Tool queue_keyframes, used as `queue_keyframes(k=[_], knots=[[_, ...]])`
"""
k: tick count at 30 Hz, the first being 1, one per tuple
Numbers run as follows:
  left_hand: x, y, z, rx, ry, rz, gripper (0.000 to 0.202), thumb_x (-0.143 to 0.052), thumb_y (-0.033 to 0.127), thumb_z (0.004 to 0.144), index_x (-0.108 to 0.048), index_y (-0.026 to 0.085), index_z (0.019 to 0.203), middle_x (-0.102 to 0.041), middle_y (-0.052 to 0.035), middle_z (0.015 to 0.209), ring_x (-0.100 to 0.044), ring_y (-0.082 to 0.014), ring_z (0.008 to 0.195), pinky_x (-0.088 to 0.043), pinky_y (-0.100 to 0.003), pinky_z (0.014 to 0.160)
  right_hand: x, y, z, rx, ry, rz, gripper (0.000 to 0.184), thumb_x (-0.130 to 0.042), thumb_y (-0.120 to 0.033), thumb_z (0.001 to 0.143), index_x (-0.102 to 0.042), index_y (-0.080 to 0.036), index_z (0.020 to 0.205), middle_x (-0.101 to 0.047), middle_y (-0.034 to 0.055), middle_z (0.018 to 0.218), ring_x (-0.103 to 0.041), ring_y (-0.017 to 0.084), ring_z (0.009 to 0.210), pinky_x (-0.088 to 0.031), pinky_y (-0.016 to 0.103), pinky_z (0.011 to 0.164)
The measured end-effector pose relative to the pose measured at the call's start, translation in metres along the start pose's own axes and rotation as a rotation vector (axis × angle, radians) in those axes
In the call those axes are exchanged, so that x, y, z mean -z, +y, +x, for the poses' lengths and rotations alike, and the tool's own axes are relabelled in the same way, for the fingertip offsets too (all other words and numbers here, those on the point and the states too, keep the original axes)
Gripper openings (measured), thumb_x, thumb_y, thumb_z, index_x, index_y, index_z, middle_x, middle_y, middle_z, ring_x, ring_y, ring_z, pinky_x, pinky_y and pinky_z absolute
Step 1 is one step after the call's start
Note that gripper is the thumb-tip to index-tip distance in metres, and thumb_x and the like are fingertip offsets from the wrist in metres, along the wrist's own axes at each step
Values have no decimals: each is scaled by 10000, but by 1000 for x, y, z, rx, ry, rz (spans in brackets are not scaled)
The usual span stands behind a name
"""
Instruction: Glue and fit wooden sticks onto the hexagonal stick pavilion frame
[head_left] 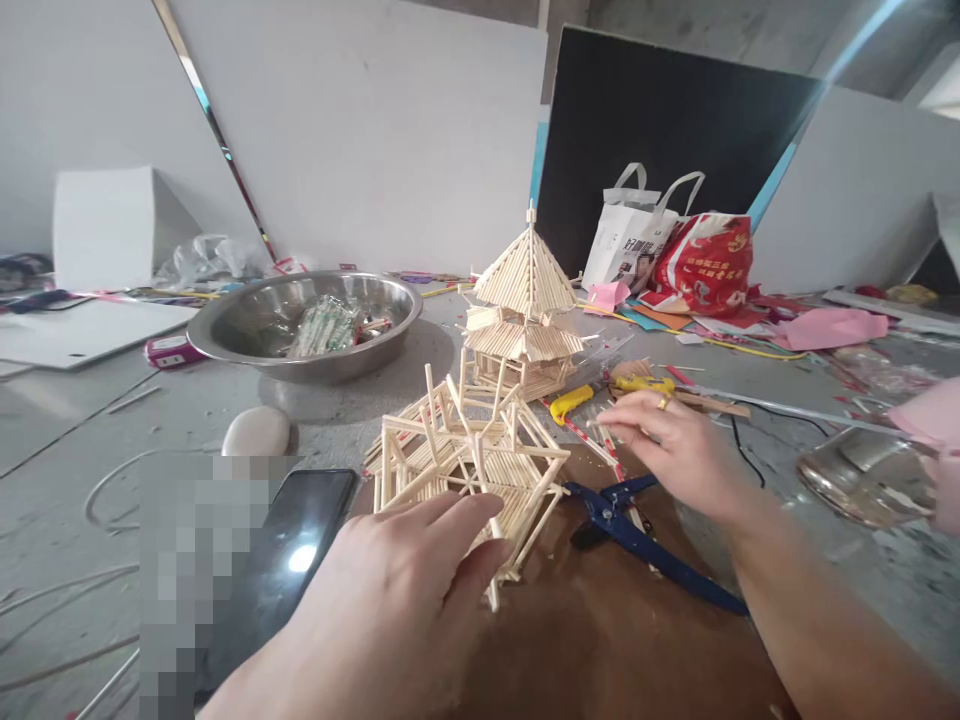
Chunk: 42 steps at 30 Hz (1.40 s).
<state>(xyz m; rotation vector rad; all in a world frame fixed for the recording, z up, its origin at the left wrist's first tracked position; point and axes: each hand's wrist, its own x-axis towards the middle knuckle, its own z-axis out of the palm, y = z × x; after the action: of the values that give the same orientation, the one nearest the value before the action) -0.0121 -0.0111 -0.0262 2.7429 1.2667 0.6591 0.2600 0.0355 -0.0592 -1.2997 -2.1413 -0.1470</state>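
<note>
My left hand [390, 590] rests on the near side of a stick-built frame [465, 455], its fingers curled against the sticks. The frame lies on a brown board [600, 620]. Behind it stands a finished stick pagoda [525, 310]. My right hand [671, 440], a ring on one finger, reaches to the right of the frame with fingers bent over loose sticks [604, 435]. Whether it pinches one I cannot make out. Blue pliers [637, 530] lie just under that hand. A yellow glue gun [600, 392] lies beyond the fingertips.
A steel bowl [225, 330] with packets stands at the back left. A black phone [292, 550] and a white stone [256, 432] lie left of the frame. Bags [675, 250], pink paper scraps [832, 326] and a glass lid [862, 480] crowd the right.
</note>
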Motion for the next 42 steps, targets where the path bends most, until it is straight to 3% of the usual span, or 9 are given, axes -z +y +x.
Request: queue_keyframes(k=[2, 4, 11, 18, 27, 30, 34, 37, 42], knots=[[-6, 3, 0, 7, 68, -26, 150, -459, 203, 815, -573, 216, 912, -626, 23, 646, -595, -149, 517, -454, -265, 448, 6, -25, -4, 149, 17, 104, 212, -456, -136, 845, -617, -238, 937, -621, 31, 897, -582, 132, 826, -464, 257, 737], [-11, 5, 0, -19, 115, -56, 139, -491, 198, 808, -553, 210, 933, -609, 29, 650, -586, -143, 523, -442, -256, 447, 8, -46, -10, 254, -59, 206, 255, -466, -77, 825, -593, -229, 985, -611, 29, 892, -566, 121, 829, -463, 244, 733], [-28, 13, -2, -167, 173, -145, 114, -460, 112, 825, -551, 178, 844, -544, 41, 582, -514, -100, 468, -361, -224, 421, 4, -76, -15, 338, -128, 346, 206, -464, -61, 819, -593, -158, 948, -628, 40, 851, -565, 117, 826, -471, 236, 758], [-33, 2, -8, -82, 193, -7, 117, -425, 118, 828, -512, 189, 862, -578, 26, 640, -528, -123, 512, -353, -251, 454, -6, -67, -10, 169, 53, 262, 144, -534, -177, 816, -578, -176, 953, -608, 60, 907, -573, 148, 868, -479, 286, 779], [-38, -11, -2, -4, 175, 109, 61, -434, 163, 820, -485, 193, 835, -568, 22, 647, -542, -144, 559, -347, -268, 502, -18, -54, -3, 67, 65, 173, 87, -528, -226, 821, -593, -199, 871, -632, 49, 884, -565, 180, 884, -445, 346, 806], [-40, -11, -1, 10, 202, 118, 74, -428, 162, 834, -494, 191, 849, -584, 19, 658, -550, -139, 562, -343, -264, 503, -17, -51, 9, 20, 0, 176, 89, -542, -252, 811, -594, -199, 859, -642, 45, 879, -572, 181, 876, -444, 338, 789], [-41, -10, 1, 10, 245, 142, 85, -427, 181, 854, -505, 190, 823, -588, 19, 639, -551, -135, 551, -342, -262, 506, -20, -48, 26, -39, -197, 235, 183, -621, -326, 745, -597, -207, 881, -649, 43, 945, -583, 194, 902, -439, 347, 795], [-42, -9, 2, 2, 269, 167, 105, -433, 188, 855, -506, 190, 778, -557, 29, 574, -531, -139, 515, -334, -266, 500, -27, -49, 32, -21, -219, 247, 203, -636, -338, 730, -590, -205, 877, -655, 32, 933, -585, 191, 891, -430, 347, 791], [-42, -7, 3, -7, 286, 185, 104, -447, 179, 844, -503, 190, 757, -508, 43, 517, -490, -137, 463, -314, -264, 486, -33, -53, 28, 223, 8, 165, 78, -579, -253, 786, -577, -178, 807, -648, 39, 875, -563, 167, 844, -406, 330, 775]])
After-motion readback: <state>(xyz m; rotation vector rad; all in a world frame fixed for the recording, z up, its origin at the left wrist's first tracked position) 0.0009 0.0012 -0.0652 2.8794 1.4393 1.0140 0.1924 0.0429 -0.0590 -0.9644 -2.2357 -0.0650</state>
